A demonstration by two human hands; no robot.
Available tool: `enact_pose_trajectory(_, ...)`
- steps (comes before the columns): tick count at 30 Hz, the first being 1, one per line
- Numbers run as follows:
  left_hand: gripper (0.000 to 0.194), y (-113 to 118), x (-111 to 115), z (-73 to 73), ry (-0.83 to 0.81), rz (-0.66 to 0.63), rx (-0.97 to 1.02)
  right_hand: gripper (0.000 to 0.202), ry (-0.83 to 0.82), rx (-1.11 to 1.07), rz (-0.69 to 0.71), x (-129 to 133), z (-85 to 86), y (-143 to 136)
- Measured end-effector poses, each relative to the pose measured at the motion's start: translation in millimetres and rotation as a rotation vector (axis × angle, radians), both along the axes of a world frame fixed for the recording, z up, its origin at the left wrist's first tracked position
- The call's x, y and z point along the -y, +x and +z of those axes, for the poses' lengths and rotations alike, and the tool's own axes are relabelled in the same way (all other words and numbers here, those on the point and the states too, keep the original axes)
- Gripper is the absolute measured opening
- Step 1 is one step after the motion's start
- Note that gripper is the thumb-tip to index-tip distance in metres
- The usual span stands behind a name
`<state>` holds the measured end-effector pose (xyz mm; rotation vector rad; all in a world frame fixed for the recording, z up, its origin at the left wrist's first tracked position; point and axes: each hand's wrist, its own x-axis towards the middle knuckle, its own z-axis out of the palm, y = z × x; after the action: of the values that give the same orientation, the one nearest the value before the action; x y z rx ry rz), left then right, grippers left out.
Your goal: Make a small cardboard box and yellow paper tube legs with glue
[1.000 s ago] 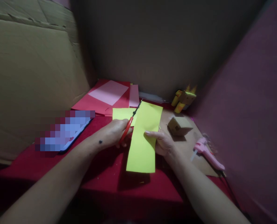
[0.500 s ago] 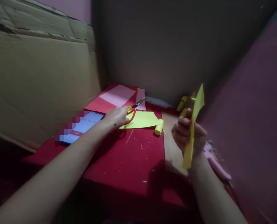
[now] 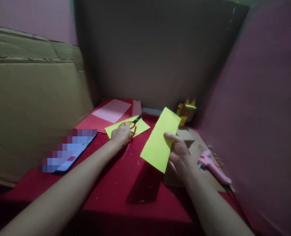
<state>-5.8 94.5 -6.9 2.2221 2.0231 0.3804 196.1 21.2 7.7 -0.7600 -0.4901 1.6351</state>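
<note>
My left hand [image 3: 121, 135] is closed around the yellow and orange handles of a pair of scissors [image 3: 136, 119], whose dark blades point to the back right. Under them a yellow paper sheet [image 3: 144, 126] lies on the red-covered table [image 3: 111, 188]. My right hand [image 3: 181, 151] pinches a rectangular yellow paper piece [image 3: 160, 141] by its right edge, thumb across the front. This piece is held up over the table, its broad face towards me. The fingers behind it are hidden.
A phone [image 3: 73, 160] lies at the left. Red and pink sheets [image 3: 112, 110] are at the back. A pink glue gun [image 3: 214, 167] with a cord rests on a brown board [image 3: 199, 144] at the right. Behind it stands a small yellow and brown figure [image 3: 188, 111]. Cardboard [image 3: 32, 105] walls the left side.
My right hand has moved left and turned the yellow paper piece from edge-on to face-on. The left hand stays at the scissors. The view has shifted, bringing the glue gun into fuller sight.
</note>
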Motion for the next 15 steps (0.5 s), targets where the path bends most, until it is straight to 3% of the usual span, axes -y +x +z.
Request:
enact_pose_trajectory(9,0.033,-41.3,-7.2,-1.0,0.040,0.139,0.010,0.020,0.055,0.042,0.031,3.2,-8.2,-14.3)
enact_pose_trajectory(12,0.030,-39.5,-2.7,3.9,0.078,0.111,0.121,0.023,0.098,0.071,0.064,5.5,-8.4,-16.0)
enact_pose_trajectory(15,0.034,-30.8,9.1,15.0,0.106,0.001,0.313,0.029,0.149,0.120,0.111,8.1,-8.3,-18.5)
